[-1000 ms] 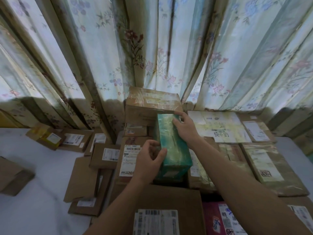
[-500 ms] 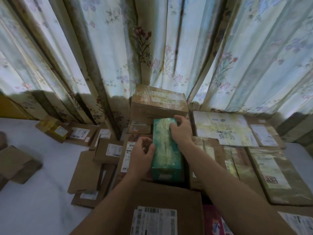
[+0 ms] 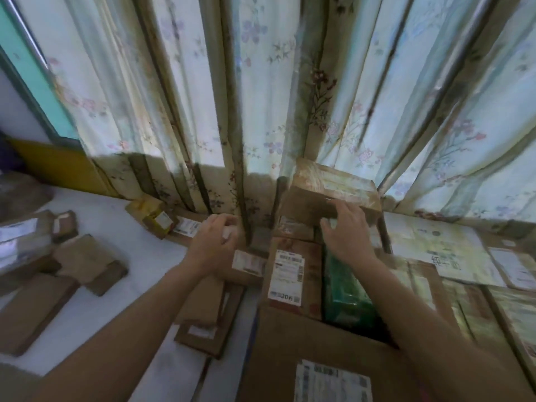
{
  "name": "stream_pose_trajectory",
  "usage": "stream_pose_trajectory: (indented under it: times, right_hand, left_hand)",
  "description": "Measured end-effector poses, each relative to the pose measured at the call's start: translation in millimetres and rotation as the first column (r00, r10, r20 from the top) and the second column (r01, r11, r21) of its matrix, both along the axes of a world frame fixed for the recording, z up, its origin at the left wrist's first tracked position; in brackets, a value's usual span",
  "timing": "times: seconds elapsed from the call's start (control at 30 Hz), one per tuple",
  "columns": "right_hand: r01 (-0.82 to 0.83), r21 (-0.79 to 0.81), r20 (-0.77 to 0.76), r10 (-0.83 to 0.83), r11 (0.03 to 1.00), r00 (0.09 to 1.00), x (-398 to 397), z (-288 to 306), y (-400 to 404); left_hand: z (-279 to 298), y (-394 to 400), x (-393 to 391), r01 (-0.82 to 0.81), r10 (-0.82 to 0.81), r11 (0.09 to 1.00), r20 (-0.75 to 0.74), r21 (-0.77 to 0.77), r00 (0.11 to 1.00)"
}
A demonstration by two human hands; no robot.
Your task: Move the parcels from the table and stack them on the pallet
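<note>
While green parcel lies stacked, right hand spread above, left hand loosely curled, both grips empty

Blurred hands over, seemingly, parcels

Both bare forearms are reaching forward from the bottom corners. The left hand is hanging to the left with its fingers loosely curled, holding nothing. The right hand is stretching farther ahead, palm down, its fingers spread and slightly bent.
</note>
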State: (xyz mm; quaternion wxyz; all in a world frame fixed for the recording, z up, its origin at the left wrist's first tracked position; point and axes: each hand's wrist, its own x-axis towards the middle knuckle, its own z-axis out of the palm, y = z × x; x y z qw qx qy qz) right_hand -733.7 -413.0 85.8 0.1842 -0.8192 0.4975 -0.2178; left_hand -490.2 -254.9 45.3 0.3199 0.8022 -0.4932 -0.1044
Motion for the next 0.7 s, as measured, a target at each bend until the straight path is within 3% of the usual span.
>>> stream_pose_trajectory:
  times: [0.23, 0.43, 0.7]
  right_hand:
    - [-0.158, -0.040, 0.043, 0.160, 0.987, 0.986, 186, -11, 122]
    - [-0.420, 0.036, 0.019, 0.419, 0.907, 0.908, 368, -23, 237]
    - [-0.586, 0.166, 0.018, 0.592, 0.793, 0.806, 521, -51, 337]
  left_hand:
    - [5, 146, 164, -0.106, 0.090, 0.986, 0.125, 0.132, 0.988]
    - [10, 305, 307, -0.349, 0.307, 0.913, 0.212, 0.209, 0.928]
    - [12, 443, 434, -0.589, 0.522, 0.721, 0.273, 0.365, 0.808]
